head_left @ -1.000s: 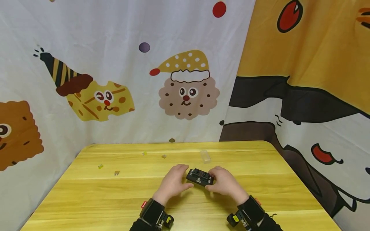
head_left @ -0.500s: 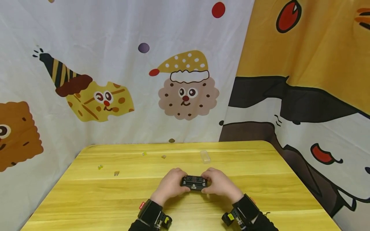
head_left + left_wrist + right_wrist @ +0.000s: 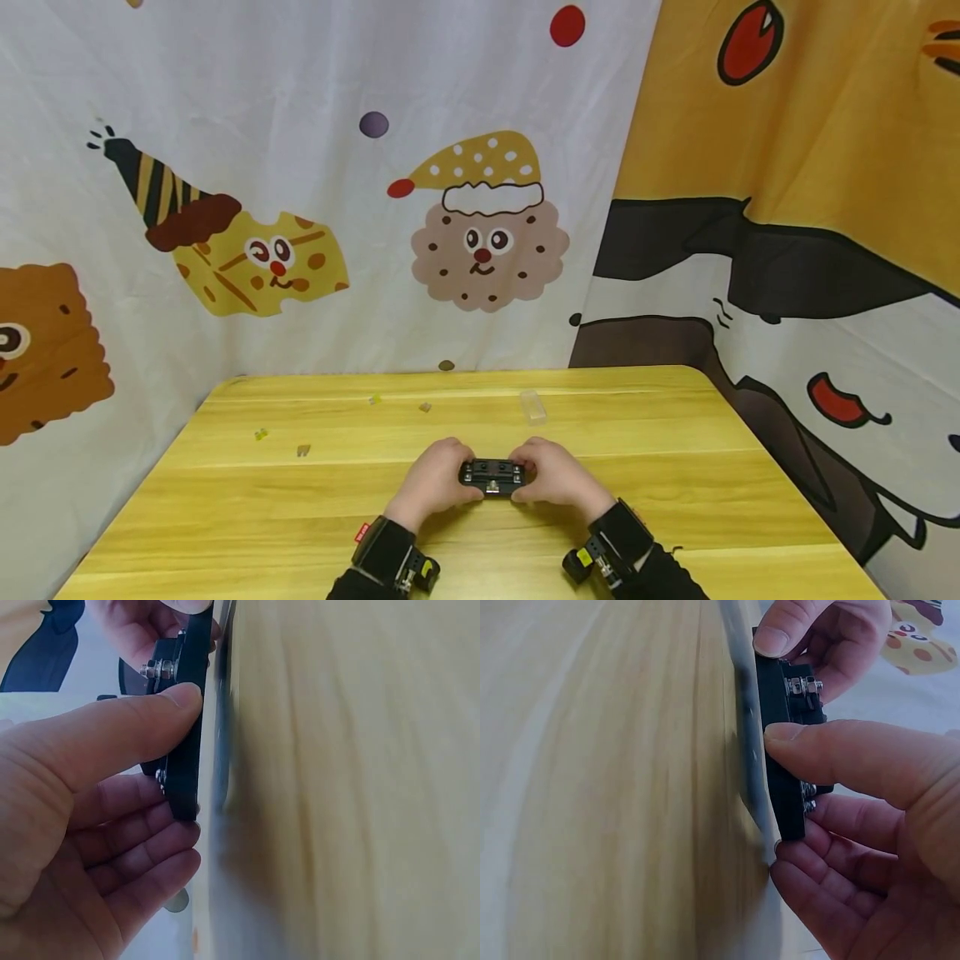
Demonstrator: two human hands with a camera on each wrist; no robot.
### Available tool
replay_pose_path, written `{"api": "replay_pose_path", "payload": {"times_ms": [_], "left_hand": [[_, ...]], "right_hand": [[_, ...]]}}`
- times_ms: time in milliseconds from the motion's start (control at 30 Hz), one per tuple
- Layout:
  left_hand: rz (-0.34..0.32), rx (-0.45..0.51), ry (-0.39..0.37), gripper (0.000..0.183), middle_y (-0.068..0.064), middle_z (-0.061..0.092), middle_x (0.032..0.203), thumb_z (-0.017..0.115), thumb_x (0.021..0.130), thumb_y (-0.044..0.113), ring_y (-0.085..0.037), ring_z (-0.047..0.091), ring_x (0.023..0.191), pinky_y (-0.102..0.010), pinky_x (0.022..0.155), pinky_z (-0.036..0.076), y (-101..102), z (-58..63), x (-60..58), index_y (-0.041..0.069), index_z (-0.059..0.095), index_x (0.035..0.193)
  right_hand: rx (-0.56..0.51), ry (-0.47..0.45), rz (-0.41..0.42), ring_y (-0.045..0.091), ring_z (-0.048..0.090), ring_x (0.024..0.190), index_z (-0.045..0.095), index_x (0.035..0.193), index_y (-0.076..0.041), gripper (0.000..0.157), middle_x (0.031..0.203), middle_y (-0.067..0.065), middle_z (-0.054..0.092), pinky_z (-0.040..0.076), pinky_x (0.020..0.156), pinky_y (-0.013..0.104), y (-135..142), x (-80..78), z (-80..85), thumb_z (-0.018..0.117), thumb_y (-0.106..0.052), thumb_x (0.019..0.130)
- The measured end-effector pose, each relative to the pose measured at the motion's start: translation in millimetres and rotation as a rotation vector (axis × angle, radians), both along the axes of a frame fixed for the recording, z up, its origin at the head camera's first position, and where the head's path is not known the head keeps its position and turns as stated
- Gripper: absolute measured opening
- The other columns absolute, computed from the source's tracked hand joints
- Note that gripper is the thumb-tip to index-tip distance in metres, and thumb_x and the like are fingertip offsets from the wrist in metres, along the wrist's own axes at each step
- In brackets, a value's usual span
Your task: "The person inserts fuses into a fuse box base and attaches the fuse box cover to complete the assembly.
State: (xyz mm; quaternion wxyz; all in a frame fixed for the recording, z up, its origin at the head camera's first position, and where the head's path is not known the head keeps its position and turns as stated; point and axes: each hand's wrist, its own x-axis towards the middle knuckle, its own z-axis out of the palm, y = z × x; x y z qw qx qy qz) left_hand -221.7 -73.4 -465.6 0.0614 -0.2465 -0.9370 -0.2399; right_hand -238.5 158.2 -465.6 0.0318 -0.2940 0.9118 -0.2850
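Between both hands is a black terminal block [image 3: 492, 473] with metal studs and nuts on it. My left hand [image 3: 432, 485] pinches its left end, the thumb along the near side and the fingers behind. On the opposite end, my right hand [image 3: 555, 477] grips it the same way. In the left wrist view, the block's flat base [image 3: 191, 754] is close over the table top, with a dark reflection beside it. The right wrist view shows a bolt with nuts [image 3: 804, 685] between the two thumbs. Fingers hide both ends in part.
A clear plastic cover [image 3: 533, 407] lies behind the hands on the wooden table [image 3: 675, 467]. Small yellow-green pieces [image 3: 261, 434] and small brownish pieces [image 3: 303, 451] are spread at the left and back. A printed curtain [image 3: 300, 83] hangs beyond the far edge.
The terminal block has moved left and nearer to me and turned from slanted to straight. My left hand, beside its end before, now grips it too; the right hand has moved left with it.
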Motion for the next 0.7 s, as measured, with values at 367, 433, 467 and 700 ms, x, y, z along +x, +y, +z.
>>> {"api": "replay_pose_path", "payload": {"times_ms": [367,433,467,700], "left_hand": [[0.017,-0.014,-0.026,0.039,0.002,0.056,0.082,0.092,0.064,0.027,-0.011,0.051,0.072,-0.032,0.073,0.048,-2.8,-2.9,-2.3,0.006,0.071,0.089],[0.023,-0.017,-0.026,0.040,0.001,0.056,0.083,0.092,0.064,0.027,-0.012,0.051,0.073,-0.033,0.074,0.048,-2.9,-2.4,-2.4,0.006,0.071,0.090],[0.024,-0.019,-0.026,0.040,0.001,0.056,0.083,0.092,0.064,0.027,-0.013,0.052,0.073,-0.033,0.074,0.048,-2.9,-2.2,-2.5,0.005,0.071,0.090],[0.039,-0.036,-0.035,0.041,0.003,0.054,0.082,0.093,0.062,0.027,-0.012,0.051,0.073,-0.032,0.072,0.048,-1.7,0.9,-1.7,0.006,0.071,0.089]], "right_hand": [[0.001,-0.011,-0.016,0.014,0.054,0.082,0.071,0.105,-0.009,0.043,0.091,-0.004,0.057,0.046,0.075,0.033,-5.2,-5.5,-5.3,0.089,-0.017,0.066],[-0.003,-0.017,-0.022,0.013,0.054,0.082,0.072,0.105,-0.009,0.043,0.091,-0.004,0.057,0.047,0.076,0.033,-5.8,-6.4,-6.3,0.089,-0.017,0.066],[-0.004,-0.018,-0.024,0.013,0.054,0.082,0.072,0.104,-0.009,0.043,0.091,-0.004,0.057,0.047,0.076,0.033,-6.0,-6.6,-6.4,0.089,-0.018,0.066],[-0.016,-0.031,-0.013,0.014,0.053,0.082,0.070,0.104,-0.008,0.044,0.092,-0.002,0.056,0.047,0.076,0.033,-7.1,-7.2,-8.6,0.090,-0.016,0.065]]}}
